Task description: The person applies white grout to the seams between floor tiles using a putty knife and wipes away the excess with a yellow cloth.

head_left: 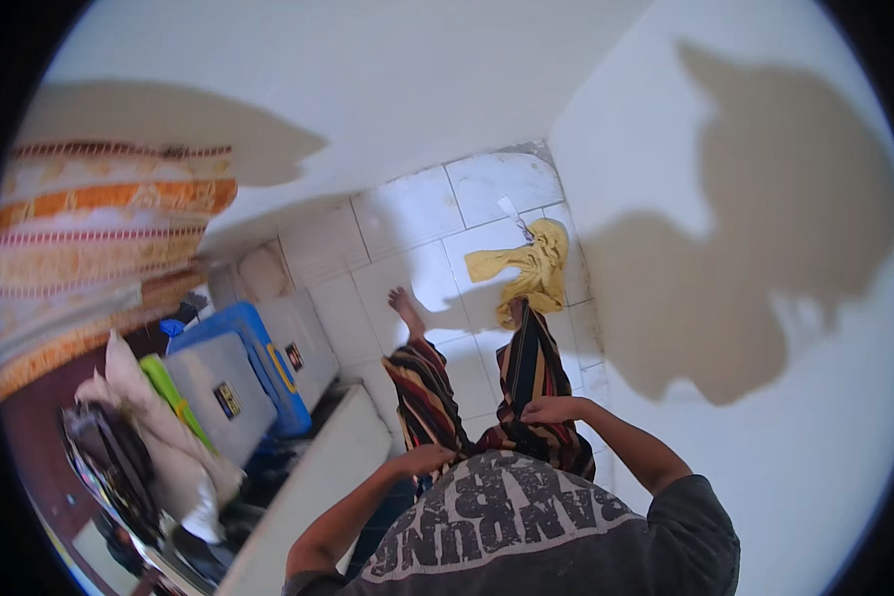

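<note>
Head view: left hand and right hand at loose, striped fabric trousers, each grip's closure and hold unclear.

The floor has pale tiles with dark joints. A crumpled yellow cloth lies along its right edge, near the far right corner, with a small white strip beside it, toward the floor's far edge. The bare left foot rests on the tiles.

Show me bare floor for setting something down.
Bare tiles lie between the left foot and the gray containers, and beyond that foot toward the back wall. It is crowded at the right foot, by the yellow cloth, and left, among containers and pale bundles.
</note>
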Available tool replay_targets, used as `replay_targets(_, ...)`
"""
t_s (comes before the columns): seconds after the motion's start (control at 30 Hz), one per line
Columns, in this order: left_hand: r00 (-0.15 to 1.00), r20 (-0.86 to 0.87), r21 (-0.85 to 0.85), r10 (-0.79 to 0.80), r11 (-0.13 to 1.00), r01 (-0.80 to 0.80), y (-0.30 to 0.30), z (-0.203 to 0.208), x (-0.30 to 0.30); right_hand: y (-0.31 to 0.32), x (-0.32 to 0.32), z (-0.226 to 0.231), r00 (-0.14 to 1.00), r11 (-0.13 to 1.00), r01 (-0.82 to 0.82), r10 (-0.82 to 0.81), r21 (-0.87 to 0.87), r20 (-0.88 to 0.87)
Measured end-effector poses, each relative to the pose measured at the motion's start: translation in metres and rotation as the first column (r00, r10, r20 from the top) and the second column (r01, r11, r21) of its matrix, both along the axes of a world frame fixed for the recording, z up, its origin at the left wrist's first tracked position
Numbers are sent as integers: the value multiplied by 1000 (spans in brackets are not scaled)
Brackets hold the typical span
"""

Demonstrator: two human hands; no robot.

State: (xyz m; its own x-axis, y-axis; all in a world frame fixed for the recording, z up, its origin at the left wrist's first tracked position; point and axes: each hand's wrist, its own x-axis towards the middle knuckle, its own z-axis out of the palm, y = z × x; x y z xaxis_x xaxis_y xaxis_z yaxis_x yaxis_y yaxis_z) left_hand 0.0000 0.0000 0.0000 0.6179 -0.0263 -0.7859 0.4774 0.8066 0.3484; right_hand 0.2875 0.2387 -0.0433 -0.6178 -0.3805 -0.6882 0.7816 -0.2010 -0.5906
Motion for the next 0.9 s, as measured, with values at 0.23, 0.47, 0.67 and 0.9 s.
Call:
replay_targets(0.23,997,-48,-107,-60,993,54,105,-43,-148,118,-114,-161,449,363,787,-892,499,-59)
replay_targets(0.47,782,-602,646,160,673,359,271,-184,-203,222,-160,-432,730,32,440,-595,897,-336)
replay_targets(0.67,903,-369,841,218,491,225,314,-305,-205,256,-160,-565,830,-63,191,-522,980,-196)
replay_targets(0.9,742,-567,815,356,375,443,288,-335,-233,191,-140,-604,884,-207,203,-381,957,-270)
